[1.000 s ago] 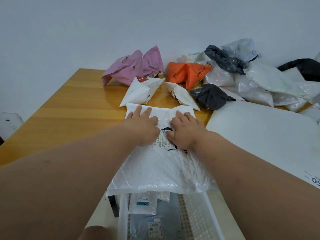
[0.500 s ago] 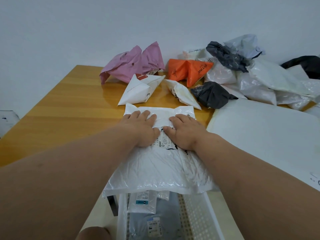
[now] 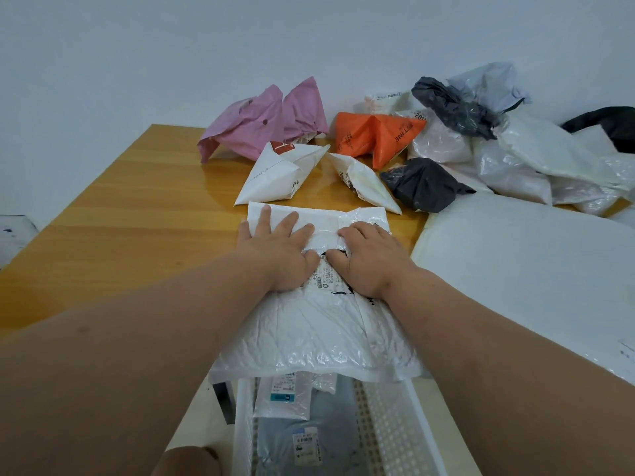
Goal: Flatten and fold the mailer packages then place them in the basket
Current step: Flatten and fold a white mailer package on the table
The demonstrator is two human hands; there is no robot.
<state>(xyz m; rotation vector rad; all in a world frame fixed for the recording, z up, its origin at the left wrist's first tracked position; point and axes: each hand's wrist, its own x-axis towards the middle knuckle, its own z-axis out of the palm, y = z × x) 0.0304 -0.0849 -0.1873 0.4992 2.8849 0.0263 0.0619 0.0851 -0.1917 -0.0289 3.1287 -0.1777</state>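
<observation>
arms: two bare forearms in view, no sleeves visible up to the frame edge
left hand (image 3: 275, 254): bare, no glove, no ring or watch visible
right hand (image 3: 369, 257): bare, no glove, no ring or watch visible
wrists: no band, strap or bracelet on either
nails: short; too small to tell more
markings: none readable on either arm
lower edge: rounded bare body part, likely a knee, cut off by the frame
</observation>
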